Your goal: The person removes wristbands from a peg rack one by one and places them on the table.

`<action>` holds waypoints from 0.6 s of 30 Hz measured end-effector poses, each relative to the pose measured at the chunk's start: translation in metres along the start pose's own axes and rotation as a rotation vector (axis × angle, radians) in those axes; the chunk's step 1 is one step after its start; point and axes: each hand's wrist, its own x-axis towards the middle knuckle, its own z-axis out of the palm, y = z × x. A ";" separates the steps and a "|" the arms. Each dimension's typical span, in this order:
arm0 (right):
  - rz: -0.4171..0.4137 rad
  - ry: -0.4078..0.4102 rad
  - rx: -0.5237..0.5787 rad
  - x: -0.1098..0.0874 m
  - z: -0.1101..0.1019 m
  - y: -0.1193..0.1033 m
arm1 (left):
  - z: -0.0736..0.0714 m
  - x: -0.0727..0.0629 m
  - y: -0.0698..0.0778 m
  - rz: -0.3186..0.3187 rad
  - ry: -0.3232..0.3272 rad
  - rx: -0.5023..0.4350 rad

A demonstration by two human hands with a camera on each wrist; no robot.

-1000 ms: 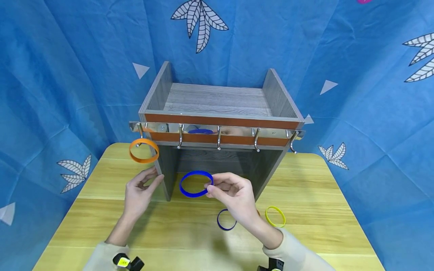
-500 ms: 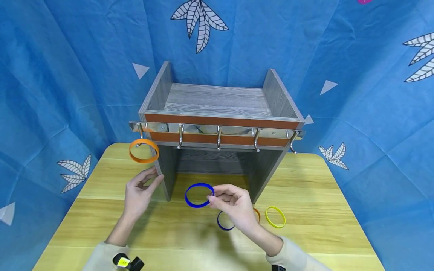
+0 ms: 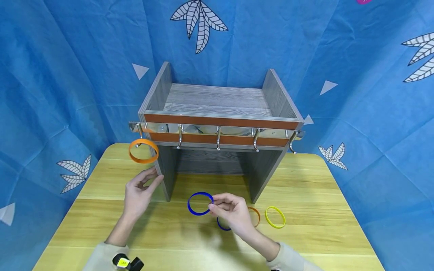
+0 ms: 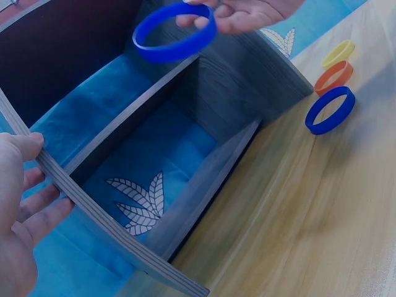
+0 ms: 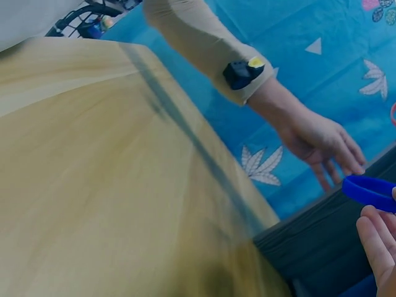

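My right hand (image 3: 234,216) pinches a blue silicone wristband (image 3: 199,214) between thumb and fingers, low in front of the grey wooden shelf (image 3: 217,99). In the left wrist view this wristband (image 4: 179,51) hangs in the air before the shelf's opening. My left hand (image 3: 137,195) grips the front edge of the shelf's left side panel (image 4: 117,226), thumb on one face and fingers on the other. An orange wristband (image 3: 144,161) hangs from the leftmost hook of the metal hook rail (image 3: 237,130). The other hooks carry nothing.
On the wooden table (image 3: 305,241), to the right, lie a second blue wristband (image 4: 318,129), an orange one (image 3: 259,217) and a yellow one (image 3: 277,226). My right hand partly covers the blue one in the head view. A blue patterned cloth (image 3: 288,45) hangs behind.
My right hand has come down and slightly right with the blue wristband, away from the hook rail, uncovering more of the orange wristband on the table. My left hand stays on the panel.
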 end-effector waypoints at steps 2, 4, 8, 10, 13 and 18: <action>0.029 0.000 -0.001 -0.001 0.000 0.004 | 0.000 0.000 0.000 0.000 0.000 -0.001; 0.052 -0.004 -0.001 -0.002 -0.001 0.008 | 0.000 0.000 0.000 0.000 0.001 -0.006; 0.081 -0.027 0.006 -0.003 -0.003 0.017 | 0.000 0.000 0.000 0.006 0.002 -0.011; 0.092 -0.037 -0.003 -0.003 -0.004 0.022 | 0.000 0.000 0.000 0.010 0.003 -0.006; 0.114 -0.045 -0.027 -0.003 -0.005 0.028 | 0.000 0.000 -0.001 0.015 0.005 0.001; 0.167 -0.056 -0.069 -0.001 -0.006 0.033 | 0.000 0.000 0.000 0.020 0.008 0.007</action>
